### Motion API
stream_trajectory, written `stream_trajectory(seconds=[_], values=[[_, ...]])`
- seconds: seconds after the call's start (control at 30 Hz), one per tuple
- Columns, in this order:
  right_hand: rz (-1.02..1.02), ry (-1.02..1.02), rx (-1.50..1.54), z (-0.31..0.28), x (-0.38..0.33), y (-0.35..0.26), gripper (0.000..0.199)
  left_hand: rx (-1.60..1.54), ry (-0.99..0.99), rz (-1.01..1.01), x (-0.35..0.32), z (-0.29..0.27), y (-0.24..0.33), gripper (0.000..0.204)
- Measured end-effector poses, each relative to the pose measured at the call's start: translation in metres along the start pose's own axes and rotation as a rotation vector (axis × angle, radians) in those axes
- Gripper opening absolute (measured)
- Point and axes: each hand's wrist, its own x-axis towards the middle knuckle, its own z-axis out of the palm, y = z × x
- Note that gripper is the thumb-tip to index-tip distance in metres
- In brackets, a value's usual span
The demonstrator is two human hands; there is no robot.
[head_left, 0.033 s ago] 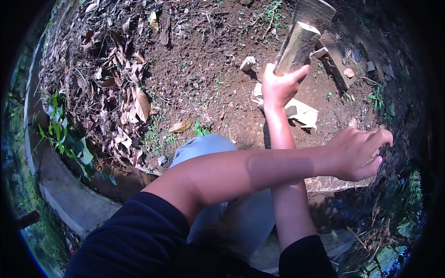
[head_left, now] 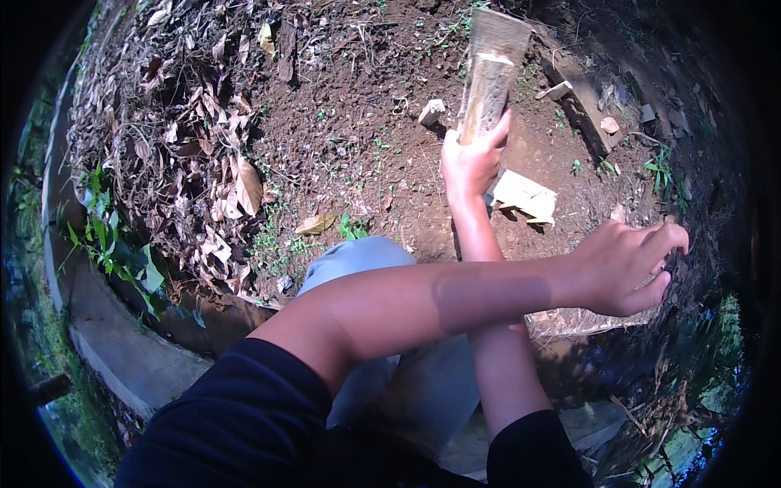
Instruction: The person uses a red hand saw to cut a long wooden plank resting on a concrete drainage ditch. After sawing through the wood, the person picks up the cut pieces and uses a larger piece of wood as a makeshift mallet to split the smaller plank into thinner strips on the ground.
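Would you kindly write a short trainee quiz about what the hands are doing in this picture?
1. True or false: the right hand grips the split piece of wood.
2. What lies on the soil just right of that hand? A) pale wood chip B) red bucket C) coiled rope
3. Fill in: the left hand, fingers spread, holds ____.
Key: 1 true; 2 A; 3 nothing.

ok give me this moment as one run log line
right hand: grips wood piece upright | left hand: open, empty, crossed over right forearm | ground: soil, dry leaves, wood chip
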Motion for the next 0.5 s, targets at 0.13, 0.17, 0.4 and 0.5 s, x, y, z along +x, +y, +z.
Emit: stream_trajectory(seconds=[0.13, 0.17, 0.4, 0.5], values=[[0.113, -0.403, -0.206, 0.031, -0.022, 0.012, 0.088, -0.036, -0.007, -0.014, -0.006, 0.004, 0.000, 0.041], [0.162, -0.440, -0.114, 0.021, -0.019, 0.011, 0.087, -0.026, -0.016, -0.008, -0.007, 0.004, -0.002, 0.041], [0.111, -0.226, 0.363, -0.059, -0.099, 0.084, 0.083, 0.102, -0.239, 0.017, -0.027, -0.010, -0.009, 0.044], [0.151, -0.329, 0.046, -0.088, -0.118, 0.158, 0.082, 0.094, -0.134, -0.147, -0.027, -0.012, -0.032, 0.041]])
